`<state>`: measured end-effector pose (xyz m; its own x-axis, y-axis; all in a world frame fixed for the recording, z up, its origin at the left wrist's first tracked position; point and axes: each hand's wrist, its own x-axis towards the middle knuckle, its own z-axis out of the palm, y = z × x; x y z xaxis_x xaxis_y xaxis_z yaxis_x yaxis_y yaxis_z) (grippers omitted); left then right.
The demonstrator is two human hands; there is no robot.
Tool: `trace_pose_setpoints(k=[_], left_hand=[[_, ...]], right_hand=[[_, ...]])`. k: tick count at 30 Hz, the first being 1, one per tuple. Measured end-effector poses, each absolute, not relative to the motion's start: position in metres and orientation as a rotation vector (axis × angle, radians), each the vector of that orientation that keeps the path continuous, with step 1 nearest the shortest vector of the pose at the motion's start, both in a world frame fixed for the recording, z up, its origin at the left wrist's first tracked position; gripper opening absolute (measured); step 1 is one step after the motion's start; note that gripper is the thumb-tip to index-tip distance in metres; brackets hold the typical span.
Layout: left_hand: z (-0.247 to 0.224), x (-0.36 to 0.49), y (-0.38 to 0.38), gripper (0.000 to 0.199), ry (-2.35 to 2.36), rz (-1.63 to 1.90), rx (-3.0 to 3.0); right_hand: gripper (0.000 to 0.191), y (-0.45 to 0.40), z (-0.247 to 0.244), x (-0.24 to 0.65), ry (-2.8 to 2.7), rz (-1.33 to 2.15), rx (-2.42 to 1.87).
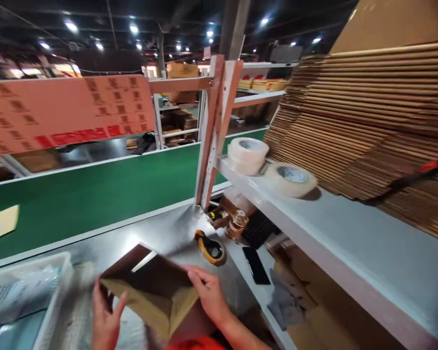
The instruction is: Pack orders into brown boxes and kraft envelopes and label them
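An unfolded brown cardboard box (153, 306), its open side towards me, is held up between my two hands over the metal worktop. My left hand (107, 316) grips its left edge, with the thumb apart at the near side and the fingers around the outside. On the right corner, my right hand (210, 294) pinches the cardboard between thumb and fingers. Just beyond the box lies an orange and black ring-shaped tape tool (219, 258) on the metal worktop (178, 223). A dark phone (256, 266) rests to the right of my right hand.
A white basket (67, 272) with plastic-wrapped items stands at left. Behind runs a green conveyor belt (124, 182) carrying a pale yellow packet (2, 222). On the right shelf (350, 233) are clear tape rolls (246, 160) and a tall stack of flat cardboard (368, 112).
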<state>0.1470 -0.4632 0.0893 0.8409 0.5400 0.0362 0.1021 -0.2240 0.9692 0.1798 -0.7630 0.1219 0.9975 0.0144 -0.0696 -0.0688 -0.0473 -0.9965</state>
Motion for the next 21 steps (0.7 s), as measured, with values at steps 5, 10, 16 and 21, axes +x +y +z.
trace_pose_setpoints(k=[5,10,16,21], left_hand=[[0.094,0.148,-0.472,0.100,0.165,0.361,1.926],[0.110,0.141,-0.437,0.100,0.260,0.447,2.120],[0.106,0.126,-0.407,0.073,0.150,0.264,2.189],[0.108,0.126,-0.397,0.063,0.034,0.334,2.189]], right_hand=[[0.059,-0.726,0.115,0.210,-0.083,-0.012,-1.386],[0.070,-0.723,0.094,0.241,-0.238,0.076,-1.134],[0.080,-0.711,0.062,0.256,-0.179,0.206,-1.257],[0.100,-0.688,0.053,0.267,0.048,0.056,-1.643]])
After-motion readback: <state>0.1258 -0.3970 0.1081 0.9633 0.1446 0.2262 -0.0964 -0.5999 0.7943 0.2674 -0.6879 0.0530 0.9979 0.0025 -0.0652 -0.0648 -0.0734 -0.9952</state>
